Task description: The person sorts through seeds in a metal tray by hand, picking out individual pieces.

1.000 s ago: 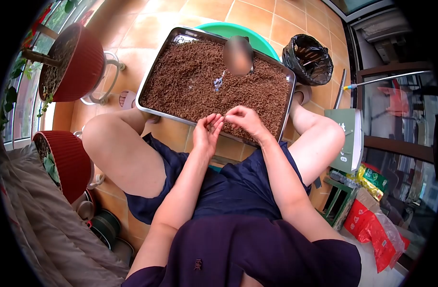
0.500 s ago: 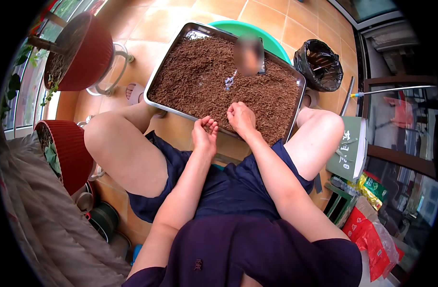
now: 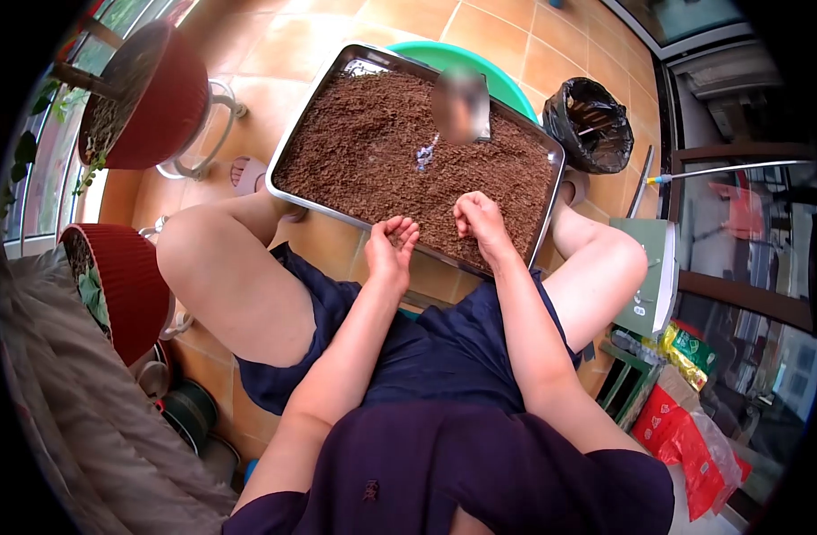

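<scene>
Since the tray (image 3: pixel 315 206) lies at twelve o'clock, I presumably reach easily. Left hand (image 3: pixel 390 252) cups, fingers unclosed; right hand's (image 3: pixel 482 224) bunch together, contents unclear.

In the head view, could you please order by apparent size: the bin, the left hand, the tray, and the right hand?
1. Tray
2. Bin
3. Left hand and right hand: they look about alike, so I leave them unranked.

I see bright daylight come from the left window (image 3: pixel 50 192), with glare on the far floor tiles (image 3: pixel 270 49); edges bend into black, one oval patch is blurred.
</scene>
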### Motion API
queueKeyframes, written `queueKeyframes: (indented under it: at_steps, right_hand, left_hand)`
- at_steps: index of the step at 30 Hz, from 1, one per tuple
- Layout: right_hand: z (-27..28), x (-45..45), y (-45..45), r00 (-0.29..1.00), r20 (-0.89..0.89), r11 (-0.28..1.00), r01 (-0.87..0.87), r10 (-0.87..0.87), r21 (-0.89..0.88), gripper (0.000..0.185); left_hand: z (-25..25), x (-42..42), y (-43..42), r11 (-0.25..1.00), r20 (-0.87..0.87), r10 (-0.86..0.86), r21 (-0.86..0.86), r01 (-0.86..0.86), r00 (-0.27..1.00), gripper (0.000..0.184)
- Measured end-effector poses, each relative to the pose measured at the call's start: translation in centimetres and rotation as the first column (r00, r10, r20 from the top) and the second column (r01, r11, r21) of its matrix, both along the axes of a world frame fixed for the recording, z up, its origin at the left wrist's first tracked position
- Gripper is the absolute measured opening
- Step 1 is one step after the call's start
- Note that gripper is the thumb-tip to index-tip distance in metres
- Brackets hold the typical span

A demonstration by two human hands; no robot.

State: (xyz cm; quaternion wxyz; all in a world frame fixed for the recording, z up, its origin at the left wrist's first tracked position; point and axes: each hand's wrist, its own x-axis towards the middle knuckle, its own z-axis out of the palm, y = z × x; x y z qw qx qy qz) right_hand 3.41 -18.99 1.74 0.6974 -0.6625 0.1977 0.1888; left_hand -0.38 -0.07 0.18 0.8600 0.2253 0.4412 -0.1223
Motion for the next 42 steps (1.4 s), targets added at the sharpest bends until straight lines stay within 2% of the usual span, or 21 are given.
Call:
queueKeyframes:
  at_steps: [1, 2, 5, 8, 10, 12, 15, 19, 22, 28, 33, 35, 36, 38, 40, 42]
  right_hand:
    - [0.9, -0.2, 1.1, 0.995, 0.081, 0.998, -0.053, 0.057, -0.042, 0.011]
    - [1.9, -0.3, 2.1, 0.982, 0.074, 0.983, -0.168, 0.174, -0.079, 0.014]
    - [4.8, -0.6, 4.8, 0.857, -0.010, 0.857, -0.516, 0.516, -0.011, 0.021]
    - [3.4, 0.1, 6.1, 0.888, 0.102, 0.864, -0.402, 0.449, -0.303, 0.019]
    - [1.7, 1.6, 6.9, 0.915, 0.161, 0.876, -0.285, 0.369, -0.389, 0.020]
    - [0.6, 3.1, 8.1, 0.861, 0.223, 0.753, -0.241, 0.457, -0.612, 0.016]
    - [-1.0, 5.5, 11.2, 0.796, 0.260, 0.678, -0.238, 0.546, -0.696, 0.015]
    - [-2.3, 7.9, 14.8, 0.755, 0.177, 0.482, -0.204, 0.631, -0.852, 0.014]
    - [-3.1, 8.6, 15.1, 0.680, 0.181, 0.405, -0.185, 0.710, -0.895, 0.010]
    - [-3.0, 7.5, 10.9, 0.862, 0.136, 0.542, -0.178, 0.488, -0.821, 0.013]
    - [-3.0, 7.4, 9.7, 0.891, 0.174, 0.712, -0.205, 0.420, -0.672, 0.014]
    - [-2.1, 7.8, 10.7, 0.948, 0.028, 0.900, -0.291, 0.317, -0.324, 0.015]
    - [-1.0, 8.0, 11.4, 0.956, -0.065, 0.948, -0.293, 0.287, -0.128, 0.016]
    - [1.0, 8.2, 12.7, 0.955, -0.077, 0.958, -0.284, 0.286, 0.027, 0.017]
    - [2.1, 8.2, 13.5, 0.961, -0.082, 0.955, -0.247, 0.263, 0.166, 0.018]
    - [3.0, 7.9, 14.1, 0.968, -0.072, 0.953, -0.224, 0.242, 0.202, 0.019]
  left_hand:
    - [0.2, 0.1, 0.0, 1.000, 0.015, 0.003, -0.022, -0.003, 1.000, 0.026]
    - [0.4, 0.1, 0.0, 0.999, 0.030, 0.007, -0.046, -0.006, 1.000, 0.027]
    - [0.4, 0.1, 0.2, 0.997, 0.057, 0.043, -0.070, -0.039, 0.997, 0.028]
    - [0.3, 0.1, 0.9, 0.996, 0.000, 0.092, -0.013, -0.092, 0.996, 0.026]
    - [0.3, 0.2, 1.4, 0.991, -0.058, 0.129, 0.052, -0.126, 0.990, 0.025]
    - [0.5, 0.2, 1.9, 0.982, -0.119, 0.154, 0.124, -0.140, 0.981, 0.024]
    - [0.9, 0.7, 2.5, 0.980, -0.108, 0.183, 0.104, -0.172, 0.977, 0.022]
    - [1.1, 1.3, 3.8, 0.970, -0.085, 0.236, 0.078, -0.229, 0.968, 0.020]
    - [1.5, 1.8, 4.3, 0.961, -0.085, 0.272, 0.067, -0.267, 0.959, 0.018]
    - [2.1, 2.1, 4.3, 0.960, -0.072, 0.279, 0.037, -0.277, 0.958, 0.017]
    - [2.3, 1.9, 4.0, 0.966, -0.074, 0.259, 0.028, -0.258, 0.963, 0.018]
    - [2.5, 2.0, 4.2, 0.964, -0.087, 0.266, 0.027, -0.265, 0.960, 0.018]
    - [2.3, 2.2, 4.5, 0.961, -0.072, 0.278, 0.025, -0.276, 0.958, 0.018]
    - [1.9, 2.5, 5.0, 0.952, -0.051, 0.305, 0.020, -0.304, 0.951, 0.019]
    - [2.5, 2.9, 5.5, 0.963, -0.004, 0.261, 0.071, -0.260, 0.965, 0.020]
    - [3.2, 3.4, 5.8, 0.970, 0.058, 0.215, 0.102, -0.220, 0.975, 0.022]
